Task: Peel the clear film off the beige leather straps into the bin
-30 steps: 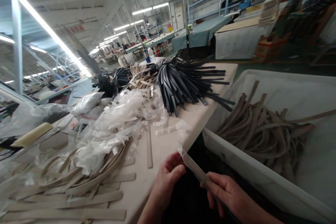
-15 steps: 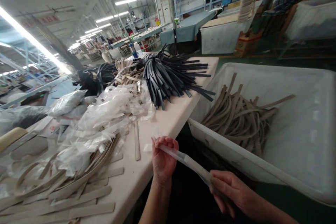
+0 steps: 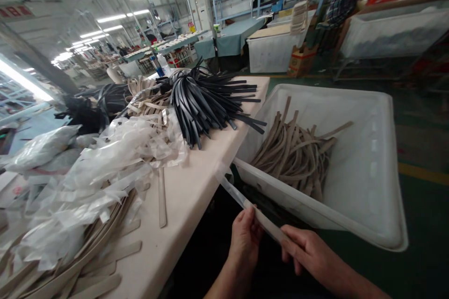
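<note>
A beige strap, its far part inside a narrow clear plastic sleeve, stretches between my hands beyond the table's front edge. My left hand pinches it around the middle, thumb on top. Lower right, my right hand is closed round the strap's near part, which the fingers hide. The sleeve's loose end sticks out past my left hand toward the table edge. On the table, a heap of clear plastic sleeves lies over several beige straps.
Right of the table stands a white plastic bin holding a tangle of beige straps. A bundle of black straps hangs slightly over the edge of the cream table. Farther back, a person in a checked sleeve is beside another bin.
My left hand has slid from the sleeve's far end down to the strap, closer to my right hand, and its fingers now pinch. The view has turned right.
</note>
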The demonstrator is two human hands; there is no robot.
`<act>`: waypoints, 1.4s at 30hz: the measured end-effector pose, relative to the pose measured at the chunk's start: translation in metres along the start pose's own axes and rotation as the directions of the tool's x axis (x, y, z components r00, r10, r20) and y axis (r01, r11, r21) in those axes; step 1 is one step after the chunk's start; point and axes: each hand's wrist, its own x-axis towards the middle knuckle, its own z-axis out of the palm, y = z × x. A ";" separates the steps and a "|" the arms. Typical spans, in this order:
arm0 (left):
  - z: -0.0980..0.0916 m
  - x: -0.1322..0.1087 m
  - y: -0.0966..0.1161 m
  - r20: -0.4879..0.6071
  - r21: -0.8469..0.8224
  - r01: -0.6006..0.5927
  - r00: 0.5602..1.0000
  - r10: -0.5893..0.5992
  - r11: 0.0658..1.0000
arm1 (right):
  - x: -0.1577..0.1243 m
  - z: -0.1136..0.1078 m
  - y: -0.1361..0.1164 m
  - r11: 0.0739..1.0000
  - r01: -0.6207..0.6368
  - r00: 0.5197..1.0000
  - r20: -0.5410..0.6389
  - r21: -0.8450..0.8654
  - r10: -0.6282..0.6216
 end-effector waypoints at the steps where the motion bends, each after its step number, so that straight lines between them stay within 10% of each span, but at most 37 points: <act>1: -0.002 0.006 -0.005 -0.019 -0.008 0.037 0.999 -0.037 0.999 | -0.007 -0.004 0.005 0.999 -0.052 0.998 0.022 0.005 0.052; 6: -0.011 0.022 -0.023 -0.055 0.009 0.140 0.989 -0.140 0.990 | -0.024 -0.011 0.022 0.965 -0.262 0.964 -0.041 -0.018 0.261; 33: -0.005 0.013 -0.035 0.194 0.149 0.215 0.951 -0.242 0.965 | 0.035 0.013 0.016 0.993 -0.101 0.983 -0.148 0.065 0.110; 42: -0.011 0.032 -0.015 -0.027 0.041 0.047 0.999 -0.046 0.998 | 0.030 0.022 0.026 0.989 -0.140 0.981 -0.130 0.044 0.145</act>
